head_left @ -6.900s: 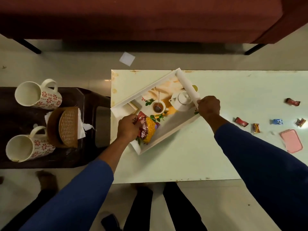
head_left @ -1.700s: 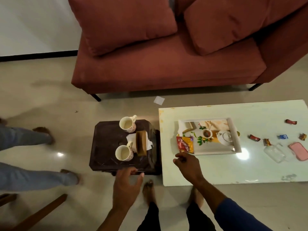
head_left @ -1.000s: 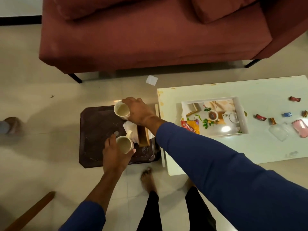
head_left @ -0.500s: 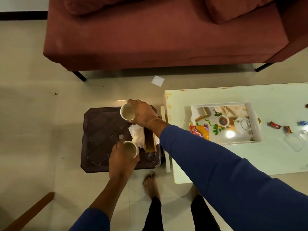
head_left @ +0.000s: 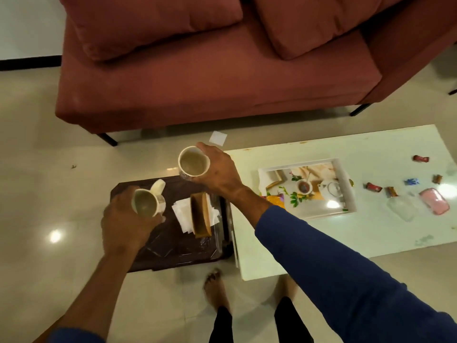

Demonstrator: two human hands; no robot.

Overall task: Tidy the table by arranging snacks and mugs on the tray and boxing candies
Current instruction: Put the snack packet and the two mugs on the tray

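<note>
Mugs: two, one per hand, lifted above the dark side stool (head_left: 173, 246), apart from each other
Left hand (head_left: 123, 224): wrapped around the near mug (head_left: 146, 203), handle pointing away toward the sofa
Right hand (head_left: 217, 169): clasping the far mug (head_left: 193, 161) by its side wall, mouth facing up
Contents: both look empty, though dim light makes it hard to tell
Handling: ceramic by the look, rigid, moderately heavy, smooth glaze likely slippery, chips if knocked together or set down hard
Best hold: through the handle or full wrap around the body, kept upright
Tray (head_left: 345, 184): on the white table (head_left: 321, 238), to the right, snack packet (head_left: 275, 200) at its near left corner
Free room: printed middle of the tray seems open for both mugs
Candies (head_left: 373, 187): loose on the table beyond the tray, not yet boxed
Left on stool: napkin holder (head_left: 201, 214) with tissues
</note>
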